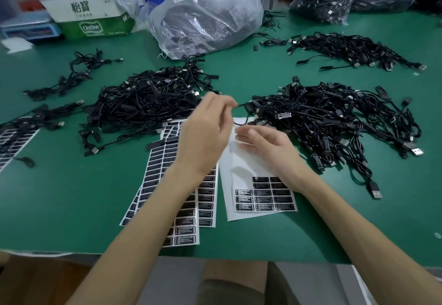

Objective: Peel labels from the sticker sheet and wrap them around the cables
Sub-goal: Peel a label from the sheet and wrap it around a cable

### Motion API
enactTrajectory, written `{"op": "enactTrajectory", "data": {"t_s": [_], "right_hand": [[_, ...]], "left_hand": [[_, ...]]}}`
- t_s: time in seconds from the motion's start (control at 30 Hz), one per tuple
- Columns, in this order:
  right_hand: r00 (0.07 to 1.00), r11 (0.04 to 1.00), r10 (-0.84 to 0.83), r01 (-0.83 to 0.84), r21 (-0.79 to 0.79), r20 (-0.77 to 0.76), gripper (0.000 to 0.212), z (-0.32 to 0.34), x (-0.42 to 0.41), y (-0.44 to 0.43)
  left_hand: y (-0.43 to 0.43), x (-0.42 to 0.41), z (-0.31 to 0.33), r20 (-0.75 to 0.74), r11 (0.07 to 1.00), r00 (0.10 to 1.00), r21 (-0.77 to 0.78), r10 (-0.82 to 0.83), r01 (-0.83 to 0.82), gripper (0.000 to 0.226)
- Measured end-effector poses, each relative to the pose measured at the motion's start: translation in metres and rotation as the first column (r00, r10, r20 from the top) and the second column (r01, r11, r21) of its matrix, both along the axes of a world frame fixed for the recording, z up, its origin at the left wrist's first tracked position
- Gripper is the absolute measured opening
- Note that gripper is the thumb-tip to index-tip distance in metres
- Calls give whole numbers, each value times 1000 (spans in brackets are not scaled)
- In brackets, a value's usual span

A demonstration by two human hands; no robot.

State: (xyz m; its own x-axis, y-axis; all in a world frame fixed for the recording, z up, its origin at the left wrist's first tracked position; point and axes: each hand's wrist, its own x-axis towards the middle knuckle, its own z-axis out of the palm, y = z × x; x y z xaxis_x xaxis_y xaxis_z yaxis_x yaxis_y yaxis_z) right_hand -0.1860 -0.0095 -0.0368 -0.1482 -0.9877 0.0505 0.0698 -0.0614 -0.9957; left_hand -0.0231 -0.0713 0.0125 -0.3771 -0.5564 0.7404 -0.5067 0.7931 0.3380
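My left hand (208, 125) is raised over the middle of the table, thumb and forefinger pinched on a thin black cable (241, 105) that leads into the right-hand cable pile (334, 118). Just below it, my right hand (260, 142) has curled fingers closed on the same cable near its other end. Under my right hand lies a partly used sticker sheet (239, 175), white at the top, with black labels (263, 199) left along its bottom. Full sheets of black labels (165, 173) lie fanned out under my left forearm.
On the green table (71, 197) are another cable pile (148, 103) at centre left, a small bunch (71, 75) further left and a pile (354, 48) at back right. A label sheet (14, 139) sits at the left edge. Plastic bags (205, 22) and a carton (95, 20) stand behind.
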Motion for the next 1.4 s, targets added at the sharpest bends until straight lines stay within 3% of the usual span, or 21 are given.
{"op": "enactTrajectory", "data": {"t_s": [0.07,0.17,0.27,0.33,0.7,0.77,0.87,0.97,1.07,1.17,1.23,1.3,1.4], "right_hand": [[1000,1000,3,-3,-2,-19,28,0,0,1],[1000,1000,2,-2,-4,-23,26,3,-1,3],[1000,1000,4,-4,0,6,26,3,-1,3],[999,1000,14,-14,-2,33,26,3,-1,2],[996,999,39,-37,-20,82,24,0,-2,-1],[995,999,45,-45,-11,86,24,-1,-2,-1],[995,998,54,-55,5,82,25,-2,-4,-2],[991,999,49,-49,1,125,33,-2,-4,-3],[961,999,23,-29,19,274,50,1,-7,-5],[922,999,18,-36,39,386,59,2,-10,-6],[905,999,26,-38,20,424,48,0,-13,-5],[929,998,67,-66,-15,364,31,-3,-14,-3],[955,994,113,-111,-23,273,24,-4,-13,-3]], "left_hand": [[-28,5,7,81,975,985,156,150,-161,23],[-71,17,-2,369,865,895,329,252,-380,40],[-88,25,-22,590,847,779,286,213,-448,49],[-93,26,-33,616,880,754,200,229,-431,48],[-109,0,-40,572,904,774,123,273,-409,28],[-105,0,-38,474,928,838,101,272,-358,25],[-91,-4,-24,192,962,950,71,247,-264,20],[-73,-13,-4,48,998,997,19,60,-61,19],[-44,-18,0,146,974,972,-107,-182,199,18],[-21,-15,-14,272,929,918,-154,-288,337,19],[-17,-9,-24,309,926,900,-119,-308,358,24],[-14,-1,-30,266,943,911,-19,-316,333,34],[-12,3,-31,-33,919,957,270,-289,287,39]]}}
